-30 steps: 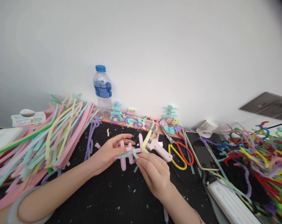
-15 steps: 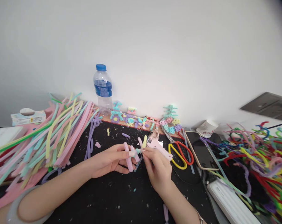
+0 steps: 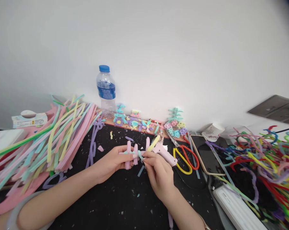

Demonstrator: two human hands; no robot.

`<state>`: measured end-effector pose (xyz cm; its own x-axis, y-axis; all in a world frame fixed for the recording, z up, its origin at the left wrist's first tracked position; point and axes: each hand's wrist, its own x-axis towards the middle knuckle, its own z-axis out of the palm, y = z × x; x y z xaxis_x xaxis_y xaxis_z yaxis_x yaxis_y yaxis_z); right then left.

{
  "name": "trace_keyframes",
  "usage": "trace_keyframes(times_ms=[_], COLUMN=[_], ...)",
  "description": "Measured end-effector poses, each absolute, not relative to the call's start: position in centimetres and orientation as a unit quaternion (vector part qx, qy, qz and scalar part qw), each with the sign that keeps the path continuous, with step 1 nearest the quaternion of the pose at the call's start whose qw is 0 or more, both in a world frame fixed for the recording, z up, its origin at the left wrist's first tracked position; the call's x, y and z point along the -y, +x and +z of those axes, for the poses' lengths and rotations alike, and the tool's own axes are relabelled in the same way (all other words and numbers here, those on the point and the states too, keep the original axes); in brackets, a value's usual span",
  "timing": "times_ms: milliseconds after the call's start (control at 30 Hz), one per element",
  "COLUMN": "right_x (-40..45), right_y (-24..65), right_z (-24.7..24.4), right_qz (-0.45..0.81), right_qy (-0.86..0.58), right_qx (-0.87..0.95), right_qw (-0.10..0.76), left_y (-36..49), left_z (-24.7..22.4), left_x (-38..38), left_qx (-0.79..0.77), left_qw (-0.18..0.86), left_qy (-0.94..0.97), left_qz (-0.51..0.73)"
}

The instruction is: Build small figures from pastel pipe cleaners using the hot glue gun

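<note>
Between my hands is a pipe cleaner figure (image 3: 136,149) of short pink pieces standing crosswise, with light teal and yellow bits. My left hand (image 3: 112,164) grips its left part between thumb and fingers. My right hand (image 3: 160,174) pinches the right part near a teal piece; the fingertips partly hide what lies there. Just behind my right hand lies a pink glue gun (image 3: 165,154), partly covered by the yellow piece. Scissors (image 3: 182,161) with yellow and red handles rest to its right. A thin translucent strip (image 3: 140,171) lies on the black table below the figure.
Pastel pipe cleaners (image 3: 67,134) are heaped at left, and bright ones (image 3: 271,172) at right. Behind stand a water bottle (image 3: 106,92) and small finished pipe cleaner pieces (image 3: 144,125) along the wall. A phone (image 3: 208,161), paper cup (image 3: 212,131) and white power strip (image 3: 237,209) are at right.
The figure has turned more upright and been raised slightly, its pink pieces now nearly vertical. The yellow piece tilts further right. Both hands keep hold of it.
</note>
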<state>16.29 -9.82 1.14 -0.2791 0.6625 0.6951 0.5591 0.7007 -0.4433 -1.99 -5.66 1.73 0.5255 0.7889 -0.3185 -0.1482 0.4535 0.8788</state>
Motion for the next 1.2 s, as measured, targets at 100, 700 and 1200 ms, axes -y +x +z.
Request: trace_keyframes(times_ms=[100, 700, 1200], right_x=[9.9, 10.2, 7.5], right_y=[16.2, 16.3, 21.0], right_z=[1.1, 1.8, 0.8], right_qz=[0.075, 0.125, 0.004], right_qy=[-0.392, -0.504, -0.700], right_qx=[0.793, 0.716, 0.690], right_qw=[0.461, 0.466, 0.183], left_y=[-1.8, -1.8, -2.3], left_z=[1.7, 1.9, 1.4], left_x=[5.7, 6.0, 4.3], left_qx=[-0.384, -0.402, -0.414], left_qw=[0.728, 0.601, 0.696], left_qy=[0.471, 0.635, 0.364], left_qz=[0.317, 0.273, 0.459])
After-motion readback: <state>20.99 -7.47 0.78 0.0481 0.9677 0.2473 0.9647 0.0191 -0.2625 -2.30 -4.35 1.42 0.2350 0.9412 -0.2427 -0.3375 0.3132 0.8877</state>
